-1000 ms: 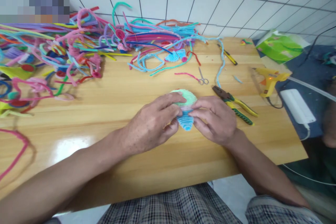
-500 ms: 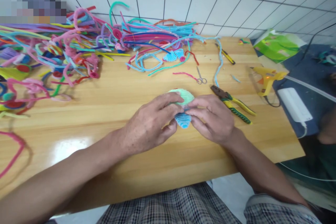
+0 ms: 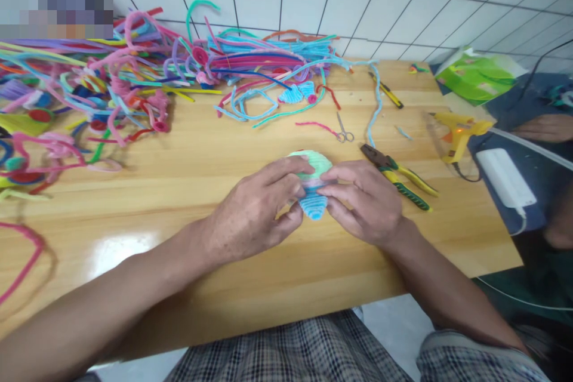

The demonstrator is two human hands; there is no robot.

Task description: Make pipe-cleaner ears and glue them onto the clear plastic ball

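Between my hands is a small pipe-cleaner figure (image 3: 314,203), with a pale green rounded top, a pinkish band and a ribbed blue tapered end toward me. My left hand (image 3: 259,206) pinches its left side, the fingers bent over the green part and the thumb low by the blue end. On the other side my right hand (image 3: 364,203) grips the edge near the band with curled fingertips. Pliers (image 3: 396,176) with yellow and green handles lie just beyond my right hand. Small scissors (image 3: 344,131) rest farther back, touching or close to a pink pipe cleaner (image 3: 316,126).
A large heap of coloured pipe cleaners (image 3: 111,83) covers the back left of the wooden table (image 3: 156,197). A yellow glue gun (image 3: 461,131), a white power bank-like box (image 3: 505,178) and a green packet (image 3: 474,77) are at right. A cutter knife (image 3: 387,91) lies behind. Another person's hand (image 3: 546,128) shows at far right.
My left fingers have shifted slightly left, baring more of the pinkish band and blue part. Another person's hand has come into view at the far right.
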